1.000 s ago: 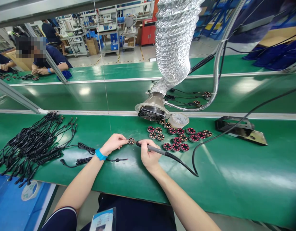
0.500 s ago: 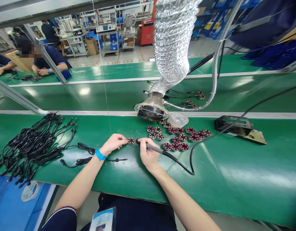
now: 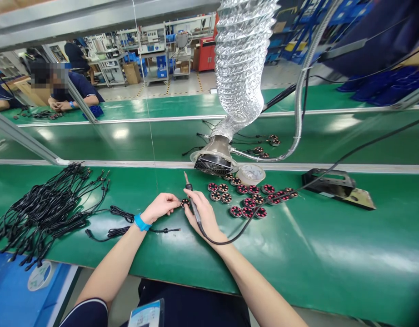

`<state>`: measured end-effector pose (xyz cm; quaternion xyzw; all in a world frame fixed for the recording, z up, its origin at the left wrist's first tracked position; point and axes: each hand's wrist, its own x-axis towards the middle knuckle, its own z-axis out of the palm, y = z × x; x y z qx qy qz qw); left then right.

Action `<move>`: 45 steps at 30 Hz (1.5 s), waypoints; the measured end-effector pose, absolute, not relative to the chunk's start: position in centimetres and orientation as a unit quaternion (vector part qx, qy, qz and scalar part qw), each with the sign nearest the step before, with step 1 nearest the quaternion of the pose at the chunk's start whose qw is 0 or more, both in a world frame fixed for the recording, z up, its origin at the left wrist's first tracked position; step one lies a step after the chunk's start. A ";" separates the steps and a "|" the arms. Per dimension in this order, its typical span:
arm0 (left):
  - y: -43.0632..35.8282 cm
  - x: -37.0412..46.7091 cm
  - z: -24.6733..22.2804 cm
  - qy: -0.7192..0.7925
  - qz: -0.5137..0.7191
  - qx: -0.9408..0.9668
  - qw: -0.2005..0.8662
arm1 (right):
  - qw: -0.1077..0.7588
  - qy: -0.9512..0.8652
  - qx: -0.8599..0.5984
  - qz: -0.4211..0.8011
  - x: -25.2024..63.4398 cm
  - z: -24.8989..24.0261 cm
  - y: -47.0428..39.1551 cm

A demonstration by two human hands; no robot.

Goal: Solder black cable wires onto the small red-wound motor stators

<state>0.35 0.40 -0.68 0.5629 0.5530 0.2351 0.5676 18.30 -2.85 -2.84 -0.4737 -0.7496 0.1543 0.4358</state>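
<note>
My left hand (image 3: pixel 162 206), with a blue band at the wrist, pinches a small round copper-wound part (image 3: pixel 185 202) at its left edge. My right hand (image 3: pixel 203 215) holds a soldering iron (image 3: pixel 195 210) between thumb and fingers, its tip pointing up and away from me. The right fingertips also touch the round part's right side. Several similar round parts with red or copper windings (image 3: pixel 248 202) lie to the right. Black cables (image 3: pixel 119 230) lie left of my hands, beside a large cable pile (image 3: pixel 42 204).
A fume extractor (image 3: pixel 214 156) on a silver duct hangs above the bench. A tape roll (image 3: pixel 251 174) and a black metal holder (image 3: pixel 328 179) stand behind and right. The iron's cord crosses the right side. People sit at the far left bench.
My right hand has moved slightly left onto the round part. The iron has swung from pointing left at the part to pointing upward. My left hand has barely moved.
</note>
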 end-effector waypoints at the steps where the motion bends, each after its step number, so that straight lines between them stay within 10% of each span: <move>1: 0.4 0.3 -0.7 0.546 0.238 0.565 0.572 | 0.421 -0.761 -0.467 0.160 18.3 -3.1 -2.8; 45: 0.7 0.2 -1.3 0.549 0.279 0.571 0.543 | 0.396 -0.803 -0.406 0.181 18.3 -4.0 -1.5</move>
